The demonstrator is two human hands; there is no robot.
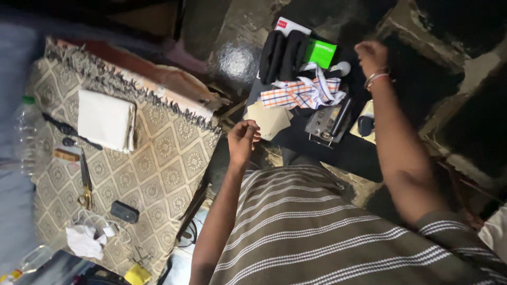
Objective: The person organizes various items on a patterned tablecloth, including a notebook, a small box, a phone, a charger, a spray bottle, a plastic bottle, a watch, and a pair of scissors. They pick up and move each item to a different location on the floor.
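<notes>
**Two bare hands over a cluttered dark table, seen from above**

Striped shirt fabric (pixel 317 232) fills the bottom of the view, nearest the camera, with both forearms reaching away from it. Left hand (pixel 243 140) is raised with its fingers (pixel 252 129) curled loosely inward; whether they pinch anything cannot be told. Just beyond it lies a tan piece of card (pixel 269 120) at the near edge of the dark table (pixel 338 153). Right hand (pixel 371 55), with bangles at the wrist, is closed into a loose fist farther back on the table, beside a white rounded object (pixel 342 67); what it grips, if anything, is hidden.

Between the hands lies a crumpled checked cloth (pixel 303 92) in orange, blue and white, touching a grey metal device (pixel 325 122). Behind the cloth sit rolled black fabric (pixel 282 55) and a bright green box (pixel 320 53).

Well to the left, a patterned mat (pixel 158 158) with a fringed edge carries a folded white cloth (pixel 104 119), scissors (pixel 85 182), a small black case (pixel 124 211) and crumpled white paper (pixel 84 243). A clear plastic bottle (pixel 24 132) lies at its far left edge.
</notes>
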